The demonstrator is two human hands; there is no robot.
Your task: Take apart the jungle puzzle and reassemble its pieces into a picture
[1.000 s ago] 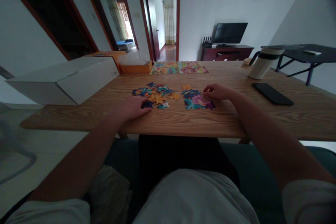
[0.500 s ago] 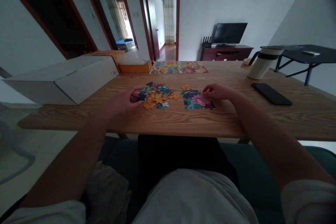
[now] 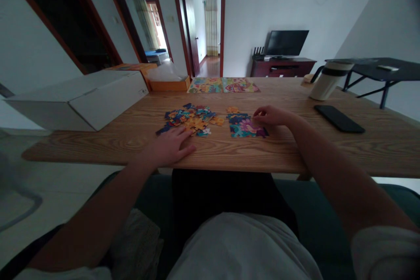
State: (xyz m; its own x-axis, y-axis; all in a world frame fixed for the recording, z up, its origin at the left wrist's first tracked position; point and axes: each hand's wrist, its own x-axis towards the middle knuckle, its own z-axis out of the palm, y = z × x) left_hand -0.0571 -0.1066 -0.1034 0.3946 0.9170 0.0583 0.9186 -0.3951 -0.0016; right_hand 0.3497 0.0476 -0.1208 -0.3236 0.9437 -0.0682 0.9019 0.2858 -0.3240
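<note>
A heap of loose colourful puzzle pieces (image 3: 193, 118) lies on the wooden table (image 3: 295, 148). My left hand (image 3: 169, 146) rests flat just in front of the heap, fingers stretched out, holding nothing. To the right lies a partly joined puzzle block (image 3: 246, 126). My right hand (image 3: 272, 115) sits at the block's far right corner with its fingers curled and pinched on the edge; whether a piece is in them is hidden.
A white cardboard box (image 3: 82, 98) stands at the left, an orange box (image 3: 167, 83) behind it. Two finished puzzle pictures (image 3: 225, 85) lie at the far edge. A white mug (image 3: 326, 81) and a black phone (image 3: 339, 118) are at the right.
My left hand left the heap's left side and drew back toward me, now flat on the wood in front of it. A dark piece lies at the heap's left. The right hand stayed put.
</note>
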